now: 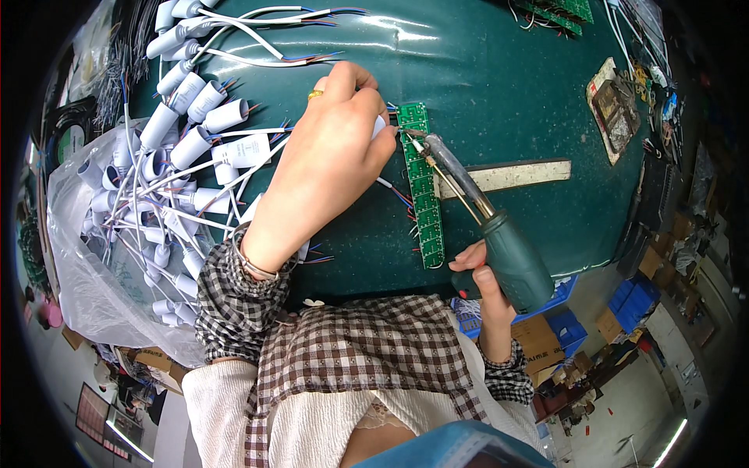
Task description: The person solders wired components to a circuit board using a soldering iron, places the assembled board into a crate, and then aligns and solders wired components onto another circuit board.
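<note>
My right hand (pixel 485 285) is wrapped round the grip of a dark green soldering gun (pixel 515 261). Its long metal barrel slants up and left, and the tip meets the upper part of a narrow green circuit board strip (pixel 421 187). My left hand (pixel 335 144), with a ring and a bracelet, closes its fingers on a white cable (pixel 379 126) at the strip's upper left edge. Thin coloured wires show between those fingertips and the board; the exact contact is partly hidden. Lower down, another white cable with red and blue wires reaches the strip's left side.
White cylindrical lamp holders (pixel 160 125) with cables pile up at the left, many on a clear plastic bag (pixel 101 288). A pale flat bar (pixel 507 175) lies beneath the strip. Further off are a dirty soldering pad (pixel 614 109) and more green boards (pixel 562 12).
</note>
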A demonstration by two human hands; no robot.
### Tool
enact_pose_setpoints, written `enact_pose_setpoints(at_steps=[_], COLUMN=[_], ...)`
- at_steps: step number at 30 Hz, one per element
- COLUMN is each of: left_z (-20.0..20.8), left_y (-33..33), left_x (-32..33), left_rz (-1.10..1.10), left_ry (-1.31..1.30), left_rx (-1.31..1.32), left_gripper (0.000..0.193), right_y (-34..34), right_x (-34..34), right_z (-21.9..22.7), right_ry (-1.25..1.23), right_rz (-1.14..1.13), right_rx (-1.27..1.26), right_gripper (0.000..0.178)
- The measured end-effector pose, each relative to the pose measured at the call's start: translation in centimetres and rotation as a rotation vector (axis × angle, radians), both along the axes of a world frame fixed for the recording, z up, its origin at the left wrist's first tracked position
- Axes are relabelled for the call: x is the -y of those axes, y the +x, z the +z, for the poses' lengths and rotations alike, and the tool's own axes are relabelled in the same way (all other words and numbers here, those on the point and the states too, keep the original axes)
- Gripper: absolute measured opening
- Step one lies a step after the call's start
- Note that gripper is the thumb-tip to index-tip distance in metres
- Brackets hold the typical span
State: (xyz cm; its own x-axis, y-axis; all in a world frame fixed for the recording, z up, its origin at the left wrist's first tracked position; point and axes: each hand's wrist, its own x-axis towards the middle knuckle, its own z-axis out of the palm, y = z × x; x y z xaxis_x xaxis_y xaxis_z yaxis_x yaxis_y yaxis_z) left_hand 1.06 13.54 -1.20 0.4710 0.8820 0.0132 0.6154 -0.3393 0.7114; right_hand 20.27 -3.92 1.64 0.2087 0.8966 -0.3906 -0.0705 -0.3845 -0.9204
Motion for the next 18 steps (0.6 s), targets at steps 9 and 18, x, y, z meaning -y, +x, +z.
enact_pose_setpoints(at_steps=[9,18], left_z=[-0.1,0.0], left_y=[0.0,0.1], left_x=[0.0,-0.2], left_rz=[0.042,0.045], left_ry=[-0.025,-0.046], left_rx=[0.006,-0.016], left_gripper=[0.016,0.017], right_y=[-0.3,0.2], right_x=[-0.3,1.2], right_z=[0.2,-1.1], right_ry=[-0.009,0.047], right_rz=[0.005,0.082], right_rx=[0.025,0.157], right_gripper=[0.022,0.057])
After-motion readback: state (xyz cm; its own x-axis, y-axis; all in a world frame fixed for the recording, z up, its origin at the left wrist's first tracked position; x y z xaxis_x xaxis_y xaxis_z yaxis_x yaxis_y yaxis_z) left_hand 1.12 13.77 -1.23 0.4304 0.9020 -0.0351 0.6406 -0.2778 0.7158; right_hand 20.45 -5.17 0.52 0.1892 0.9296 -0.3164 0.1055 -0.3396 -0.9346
